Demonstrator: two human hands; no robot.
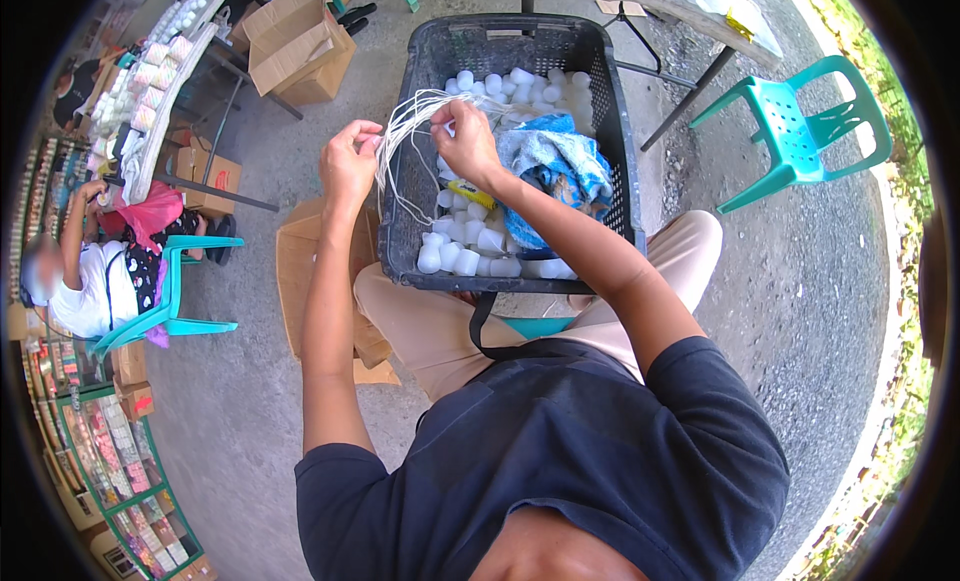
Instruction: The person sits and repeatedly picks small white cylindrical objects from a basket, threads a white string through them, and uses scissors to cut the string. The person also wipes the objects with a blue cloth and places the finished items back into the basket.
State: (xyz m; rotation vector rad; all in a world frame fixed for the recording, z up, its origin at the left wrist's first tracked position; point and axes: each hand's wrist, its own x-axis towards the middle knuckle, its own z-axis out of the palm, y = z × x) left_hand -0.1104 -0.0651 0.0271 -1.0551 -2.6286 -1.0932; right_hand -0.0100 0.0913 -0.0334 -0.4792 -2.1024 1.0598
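A loose bundle of thin white strings [405, 131] hangs between my two hands, over the left rim of a black plastic crate [627, 171]. My left hand [348, 169] is closed in a pinch at the left side of the bundle, its fingertips on the strings. With bent fingers, my right hand [466, 139] grips the bundle's right end above the crate. Inside the crate lie many small white translucent plastic cups [466, 261], a crumpled blue and white cloth [558, 161] and a small yellow object [470, 193], partly covered by my right wrist.
An open cardboard box [310, 271] stands left of the crate, and another box [300, 46] is farther off. A green plastic chair [800, 141] is at the right. On the left, a person [95, 281] sits in a green chair beside a loaded table [165, 91].
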